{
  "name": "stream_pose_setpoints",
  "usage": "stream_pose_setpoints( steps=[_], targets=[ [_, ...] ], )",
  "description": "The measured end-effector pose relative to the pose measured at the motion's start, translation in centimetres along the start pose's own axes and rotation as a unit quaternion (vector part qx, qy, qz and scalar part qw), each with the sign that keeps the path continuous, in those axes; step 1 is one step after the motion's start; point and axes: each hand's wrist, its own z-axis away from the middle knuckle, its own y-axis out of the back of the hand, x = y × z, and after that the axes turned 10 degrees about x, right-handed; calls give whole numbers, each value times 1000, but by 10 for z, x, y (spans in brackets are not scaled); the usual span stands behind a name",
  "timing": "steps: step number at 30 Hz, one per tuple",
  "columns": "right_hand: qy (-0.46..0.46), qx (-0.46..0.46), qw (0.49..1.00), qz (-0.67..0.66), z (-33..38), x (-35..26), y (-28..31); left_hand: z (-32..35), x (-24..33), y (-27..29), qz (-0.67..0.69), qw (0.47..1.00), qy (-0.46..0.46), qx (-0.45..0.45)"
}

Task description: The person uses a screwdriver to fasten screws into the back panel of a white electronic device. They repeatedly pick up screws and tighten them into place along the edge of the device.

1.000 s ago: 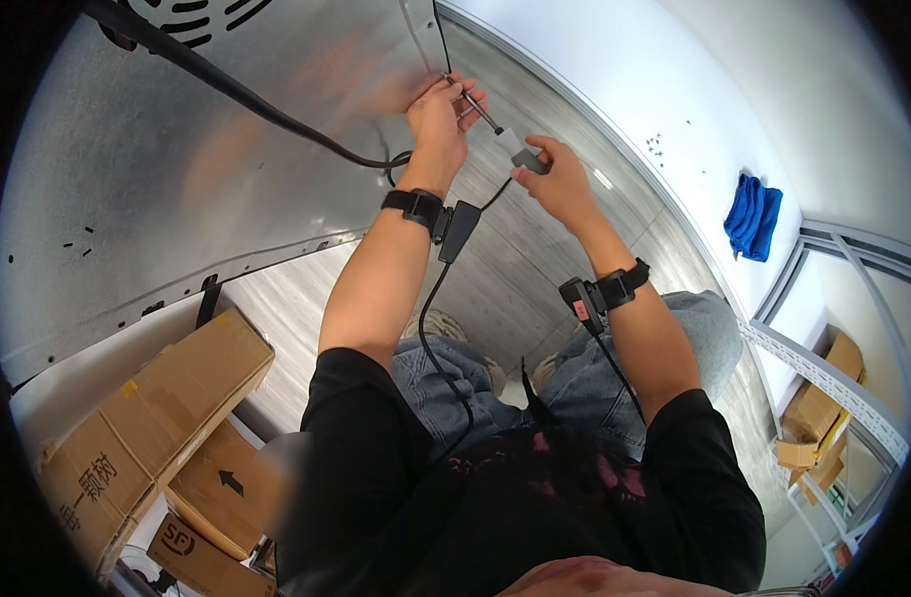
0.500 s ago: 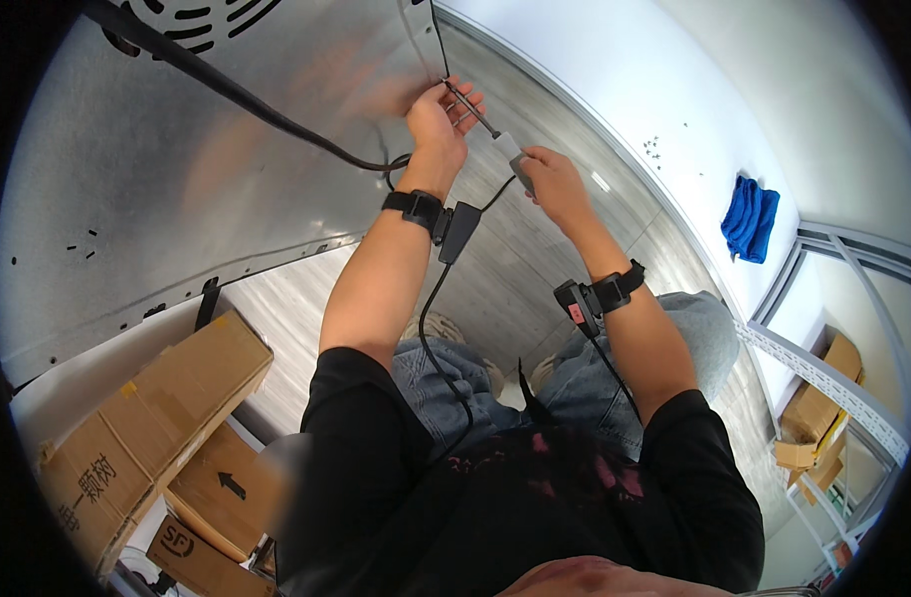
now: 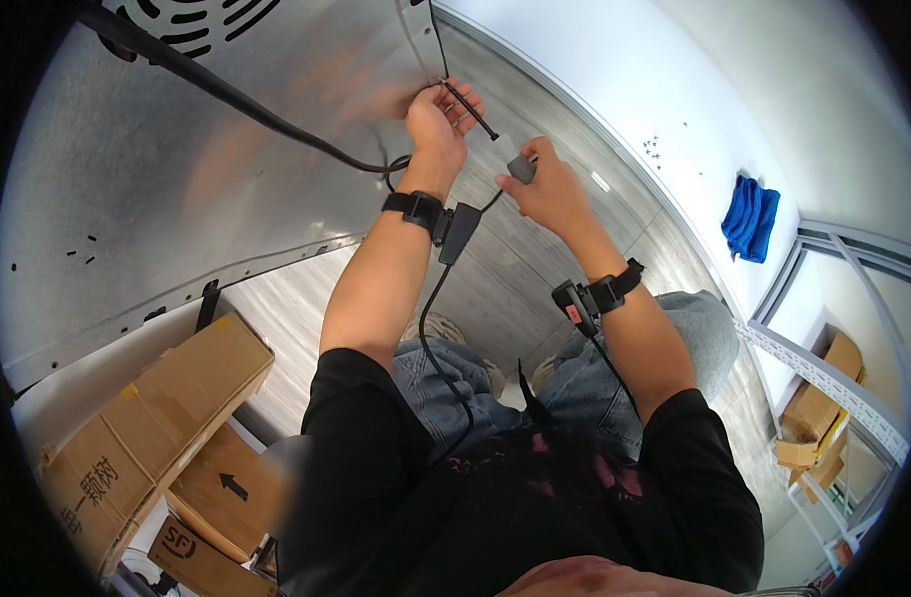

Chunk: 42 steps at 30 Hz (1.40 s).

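Screwdriver (image 3: 495, 136), tip near the right edge of the metal panel (image 3: 217, 179): right hand (image 3: 553, 189) fingers grasp its handle; left hand (image 3: 439, 121) fingers beside the shaft, pinch unclear; best keep it straight, pressing steadily

Passage: strip of floor (image 3: 520, 254) between the forearms, open toward the knees (image 3: 689, 333).
Passage: gap between right hand (image 3: 555, 189) and white surface (image 3: 615, 60), open along the floor.
Obstacle, left: metal panel (image 3: 227, 189), closing off that side of the left hand (image 3: 436, 121).
Obstacle, upper left: thick black cable (image 3: 247, 109), slanting across the panel.
Obstacle, between the hands: screwdriver (image 3: 472, 111), its shaft bridging the gap.
Obstacle, lower left: cardboard boxes (image 3: 182, 383), beside the left sleeve (image 3: 351, 418).
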Motion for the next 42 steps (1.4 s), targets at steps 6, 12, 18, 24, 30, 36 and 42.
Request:
stream_pose_setpoints(
  steps=[6, 12, 18, 24, 30, 36, 42],
  targets=[
    [-20, 54, 991, -118, -10, 17, -11, -1, -1, -1, 7, 1000, 5, 3],
    [35, 41, 999, 4, -4, 9, -2, -1, 0, -1, 4, 1000, 2, 4],
    [-8, 2, 999, 32, 0, -3, 1, 1, 0, 0, 1, 1000, 3, -2],
    [63, 115, 991, -35, -3, 15, -12, 1, -1, -2, -10, 1000, 1, 11],
    [73, 112, 990, -32, 3, 11, -8, -3, -4, 1, -8, 1000, 4, 17],
    [63, 117, 989, -60, 3, 17, -5, -1, -5, 6, 11, 1000, 11, -13],
    [26, 117, 990, -70, 7, 23, 5, -5, -15, 8, -3, 999, 13, -53]
  ],
)
